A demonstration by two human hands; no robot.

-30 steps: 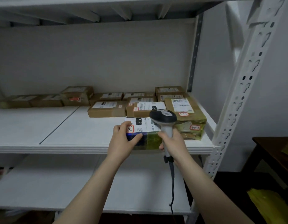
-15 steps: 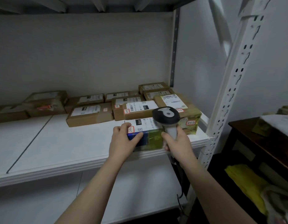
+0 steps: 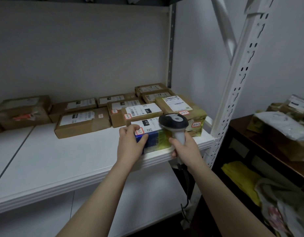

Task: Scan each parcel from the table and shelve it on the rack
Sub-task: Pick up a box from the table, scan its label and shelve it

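A blue and green parcel (image 3: 156,139) with a white label lies at the front edge of the white rack shelf (image 3: 65,161). My left hand (image 3: 130,144) grips its left end, thumb on the front face and fingers on top. My right hand (image 3: 185,147) holds the grey handle of a barcode scanner (image 3: 173,121), whose dark head hangs over the parcel's right end. Several brown labelled parcels (image 3: 82,121) lie behind on the same shelf. At the right, more parcels (image 3: 284,129) sit on a dark table (image 3: 260,147).
A perforated white rack post (image 3: 236,86) rises just right of my right hand. The scanner's cable (image 3: 187,194) hangs down past a lower shelf (image 3: 144,199). Yellow and grey bags (image 3: 241,178) lie under the table.
The view has swung to the right, bringing the table and its parcels into sight. Both hands keep their hold on the parcel and the scanner at the shelf's front edge.
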